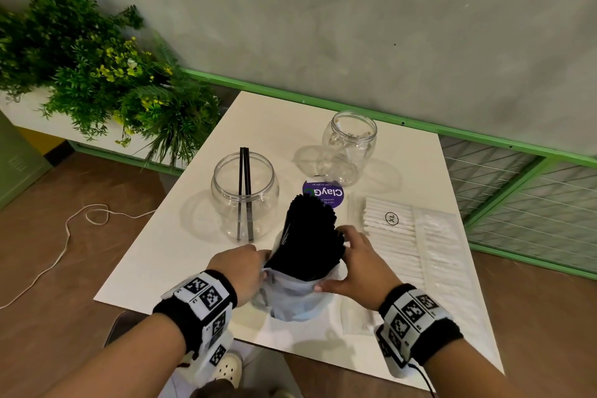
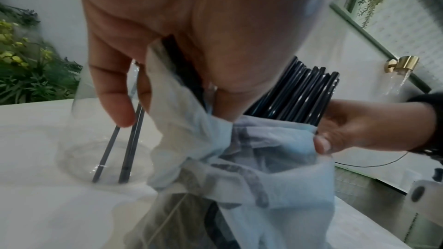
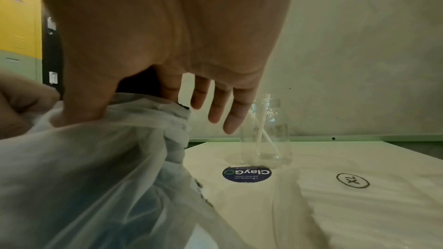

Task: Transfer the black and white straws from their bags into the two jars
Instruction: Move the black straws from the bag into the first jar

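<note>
A bundle of black straws (image 1: 307,236) (image 2: 299,92) stands half out of a translucent bag (image 1: 290,297) (image 2: 263,158) (image 3: 95,177) at the table's near edge. My left hand (image 1: 252,265) (image 2: 210,82) pinches the bag's left rim. My right hand (image 1: 349,255) (image 3: 100,105) pinches the right rim between thumb and forefinger, other fingers straight. The left jar (image 1: 244,194) (image 2: 103,158) holds two black straws. The right jar (image 1: 349,145) (image 3: 266,139) holds two white straws (image 3: 260,139). White straws lie in a flat clear bag (image 1: 413,242) (image 3: 359,205) marked XL.
A round purple sticker (image 1: 323,194) (image 3: 246,174) lies on the white table (image 1: 193,236) between the jars. Plants (image 1: 97,74) fill a planter at the far left. A green rail (image 1: 355,103) and mesh run behind the table. A white cord (image 1: 64,236) lies on the floor.
</note>
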